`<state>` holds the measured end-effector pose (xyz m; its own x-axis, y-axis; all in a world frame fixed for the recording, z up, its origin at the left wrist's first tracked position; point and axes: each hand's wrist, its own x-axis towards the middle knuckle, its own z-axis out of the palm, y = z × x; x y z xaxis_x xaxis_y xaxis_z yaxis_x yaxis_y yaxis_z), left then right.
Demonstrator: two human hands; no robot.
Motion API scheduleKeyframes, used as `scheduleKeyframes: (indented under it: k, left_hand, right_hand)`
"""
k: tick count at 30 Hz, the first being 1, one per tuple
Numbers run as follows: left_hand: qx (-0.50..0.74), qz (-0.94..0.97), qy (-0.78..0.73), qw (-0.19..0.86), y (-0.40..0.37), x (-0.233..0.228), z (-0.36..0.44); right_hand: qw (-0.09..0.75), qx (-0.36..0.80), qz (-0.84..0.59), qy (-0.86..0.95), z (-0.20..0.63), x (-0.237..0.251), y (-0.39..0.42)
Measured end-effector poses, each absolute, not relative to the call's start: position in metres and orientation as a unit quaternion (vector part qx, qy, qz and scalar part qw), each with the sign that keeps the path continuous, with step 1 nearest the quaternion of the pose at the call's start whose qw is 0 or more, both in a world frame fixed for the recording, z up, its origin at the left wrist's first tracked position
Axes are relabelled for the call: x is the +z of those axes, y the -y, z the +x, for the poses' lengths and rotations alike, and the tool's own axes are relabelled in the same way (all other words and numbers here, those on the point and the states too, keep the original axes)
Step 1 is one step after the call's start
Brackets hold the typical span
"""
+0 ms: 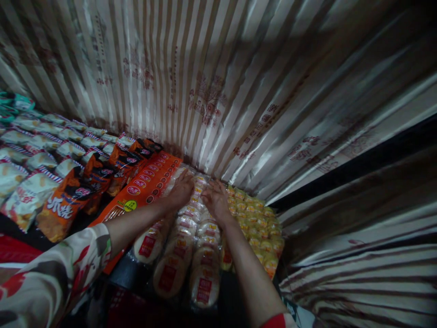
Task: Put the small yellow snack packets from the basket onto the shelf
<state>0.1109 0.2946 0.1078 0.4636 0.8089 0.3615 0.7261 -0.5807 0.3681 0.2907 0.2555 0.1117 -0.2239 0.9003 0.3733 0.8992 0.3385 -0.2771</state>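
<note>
Rows of round flat crackers or cakes in clear wrap point(182, 248), with red labels, run from the near edge to the back of the display. My left hand point(181, 189) lies over the far end of the left rows, fingers stretched forward and slightly bent. Just to its right, my right hand point(215, 198) is over the far end of the right rows, its fingers somewhat apart and bent. Both hands seem to touch the wrapped rows; their fingertips are dim and partly hidden. Neither hand visibly lifts anything.
Small yellow packs point(254, 223) stand on the right. An orange printed sheet point(150, 180) lies at left, beside orange snack bags point(64, 205) and several rows of white snack bags point(32, 196). A striped curtain-like cover point(205, 82) hangs close behind; a dark bar point(358, 164) crosses at right.
</note>
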Motion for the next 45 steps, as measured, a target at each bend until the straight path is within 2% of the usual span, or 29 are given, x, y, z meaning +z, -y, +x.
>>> scheduleKeyframes:
  k: [12,19,23,32,45]
  left_hand:
    - [0.296,0.854,-0.424,0.049,-0.284,0.105,0.095]
    - [0.184,0.903,-0.384,0.055,-0.264,0.128,0.084]
    - [0.166,0.906,-0.387,0.049,-0.265,0.135,0.089]
    - [0.200,0.884,-0.420,0.049,-0.266,0.119,0.099]
    - [0.255,0.855,-0.448,0.057,-0.267,0.113,0.100]
  right_hand:
    - [0.257,-0.038,-0.597,0.759,0.279,0.111,-0.256]
    - [0.260,-0.041,-0.608,0.750,0.277,0.108,-0.256]
    - [0.272,-0.038,-0.604,0.748,0.279,0.106,-0.257]
    - [0.319,-0.029,-0.579,0.750,0.280,0.112,-0.237]
    - [0.302,0.035,-0.579,0.756,0.277,0.109,-0.231]
